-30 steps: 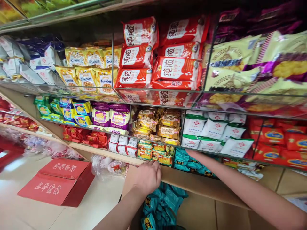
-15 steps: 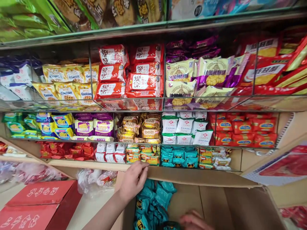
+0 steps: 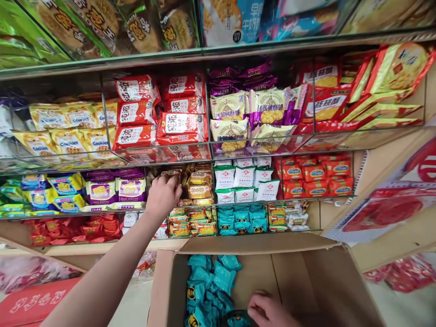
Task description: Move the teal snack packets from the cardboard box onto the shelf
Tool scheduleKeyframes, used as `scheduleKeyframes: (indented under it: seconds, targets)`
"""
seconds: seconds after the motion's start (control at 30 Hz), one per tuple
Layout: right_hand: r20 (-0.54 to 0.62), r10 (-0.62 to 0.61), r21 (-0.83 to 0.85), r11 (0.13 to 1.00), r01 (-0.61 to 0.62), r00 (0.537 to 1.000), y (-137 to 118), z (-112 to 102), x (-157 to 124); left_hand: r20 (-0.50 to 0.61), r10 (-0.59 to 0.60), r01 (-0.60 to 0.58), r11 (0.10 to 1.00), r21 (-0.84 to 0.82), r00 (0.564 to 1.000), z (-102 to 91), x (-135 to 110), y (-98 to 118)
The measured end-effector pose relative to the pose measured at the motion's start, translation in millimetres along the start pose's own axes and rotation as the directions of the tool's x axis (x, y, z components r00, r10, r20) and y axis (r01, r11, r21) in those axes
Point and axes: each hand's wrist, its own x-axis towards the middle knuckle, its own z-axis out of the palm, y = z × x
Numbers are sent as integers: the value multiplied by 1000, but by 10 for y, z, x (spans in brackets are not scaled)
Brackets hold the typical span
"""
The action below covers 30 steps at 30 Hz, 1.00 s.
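Observation:
My left hand (image 3: 165, 194) is stretched out to the shelf, fingers curled down at a stack of gold-brown snack packets (image 3: 199, 185). It covers part of that compartment, and its fingertips are hidden, so what they grip does not show. Below, my right hand (image 3: 267, 309) is inside an open cardboard box (image 3: 254, 245), its fingers bent inward. What it holds, if anything, is out of sight. Small teal snack packets (image 3: 207, 286) are heaped along the box's left side, just left of the right hand. More teal packets (image 3: 241, 220) fill a bottom shelf compartment behind the box.
Glass-edged shelves (image 3: 166, 206) hold snacks in divided compartments. White packets (image 3: 244, 178) and red packets (image 3: 315, 177) stand right of the left hand, purple biscuit packs (image 3: 131, 188) left of it. A red carton (image 3: 37, 299) sits on the floor at lower left.
My left hand has moved from the box's back edge up to the gold-brown packets on the shelf. My right hand stays in the box. The view has shifted right.

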Motion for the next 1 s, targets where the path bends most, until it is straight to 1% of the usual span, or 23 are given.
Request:
scheduleKeyframes:
  seconds: [0.07, 0.13, 0.2, 0.27, 0.33, 0.4, 0.43, 0.5, 0.53, 0.57, 0.6, 0.63, 0.67, 0.7, 0.73, 0.77, 0.8, 0.83, 0.87, 0.9, 0.93, 0.97, 1.0]
  targets:
    - [-34, -9, -15, 1000, 9, 999, -7, 124, 196, 14, -58, 57, 997, 53, 998, -27, -6, 7]
    - [-151, 30, -47, 998, -38, 988, -23, 253, 424, 52, -108, 103, 991, 85, 993, -43, 24, 14]
    - [-232, 72, -30, 996, -81, 970, -51, 359, 645, 82, -128, 122, 990, 73, 988, -63, 65, 30]
    - [-271, 149, 77, 988, -133, 951, -77, 426, 823, 37, -124, 123, 992, 14, 992, -120, 74, 66]
    - [-288, 221, 192, 967, -169, 932, -83, 453, 947, -78, -75, 67, 993, -102, 994, -231, -6, 133]
    - [-297, 254, 271, 947, -173, 920, -60, 450, 1023, -189, 13, -66, 959, -276, 982, -377, -213, 229]
    - [-295, 261, 304, 938, -168, 919, -36, 441, 1045, -222, 65, -148, 913, -380, 973, -445, -369, 284]
    - [-276, 278, 392, 907, -157, 920, 24, 410, 1058, -232, 152, -261, 776, -575, 961, -525, -766, 399]
    - [-265, 288, 438, 886, -151, 920, 55, 388, 1046, -226, 182, -288, 704, -650, 957, -524, -991, 459]
    - [-259, 299, 483, 864, -145, 919, 81, 362, 1018, -207, 195, -284, 640, -714, 959, -491, -1222, 521]
    - [-259, 309, 525, 840, -135, 915, 99, 330, 973, -142, 208, -239, 583, -777, 968, -430, -1444, 589]
    - [-265, 320, 564, 816, -123, 910, 103, 293, 912, -14, 185, -112, 533, -839, 983, -346, -1650, 667]
    - [-274, 333, 601, 792, -110, 902, 91, 253, 835, 135, 123, 64, 461, -885, 983, -252, -1828, 759]
    - [-281, 346, 634, 767, -98, 895, 60, 211, 746, 305, 30, 273, 366, -889, 952, -157, -1973, 866]
    - [-285, 359, 665, 742, -86, 889, 12, 169, 649, 476, -54, 473, 263, -841, 878, -74, -2082, 988]
    - [-288, 371, 692, 718, -76, 883, -53, 129, 550, 617, -99, 625, 162, -764, 780, -10, -2155, 1122]
    - [-292, 382, 714, 697, -67, 877, -127, 90, 453, 729, -98, 736, 71, -674, 677, 29, -2195, 1264]
    - [-300, 394, 733, 678, -54, 869, -205, 54, 364, 801, -66, 803, 2, -596, 595, 42, -2209, 1404]
    - [-312, 406, 751, 659, -38, 859, -280, 19, 284, 839, -20, 837, -44, -545, 544, 34, -2203, 1535]
    - [-327, 415, 767, 641, -18, 849, -343, -16, 215, 851, 21, 849, -72, -523, 525, 10, -2184, 1649]
    - [-344, 417, 778, 628, 6, 841, -392, -50, 156, 844, 46, 844, -83, -530, 535, -23, -2160, 1739]
    - [-360, 409, 780, 625, 30, 838, -422, -83, 107, 825, 59, 827, -72, -558, 562, -57, -2133, 1802]
    - [-378, 391, 772, 633, 53, 839, -436, -115, 66, 801, 68, 804, -40, -594, 595, -85, -2106, 1837]
